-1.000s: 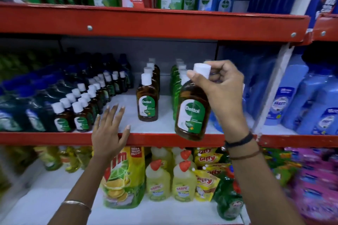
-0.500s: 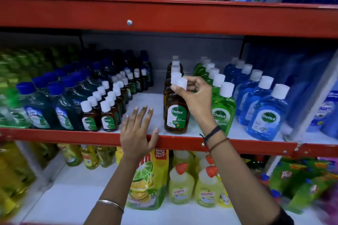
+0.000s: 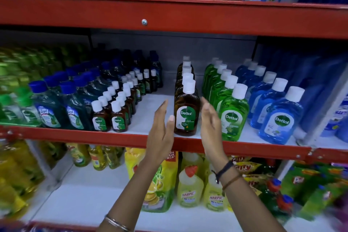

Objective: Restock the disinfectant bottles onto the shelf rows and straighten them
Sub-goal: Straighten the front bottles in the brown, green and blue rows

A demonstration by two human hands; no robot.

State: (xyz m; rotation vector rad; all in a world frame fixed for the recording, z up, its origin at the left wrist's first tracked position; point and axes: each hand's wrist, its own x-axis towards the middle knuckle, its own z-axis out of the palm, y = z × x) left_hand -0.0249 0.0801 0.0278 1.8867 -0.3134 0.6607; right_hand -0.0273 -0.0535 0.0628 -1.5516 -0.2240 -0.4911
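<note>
As it stands upright, cap up, label forward, brown bottle (image 3: 186, 113) on shelf (image 3: 131, 137), both hands (image 3: 162, 128) flat, spread, flanking it

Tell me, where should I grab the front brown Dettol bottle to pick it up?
Probably by the narrow neck under the white cap, coming from the front and above. The brown bottle stands upright at the shelf edge, with a green bottle close on its right and more brown ones behind, so its top is freest.
</note>
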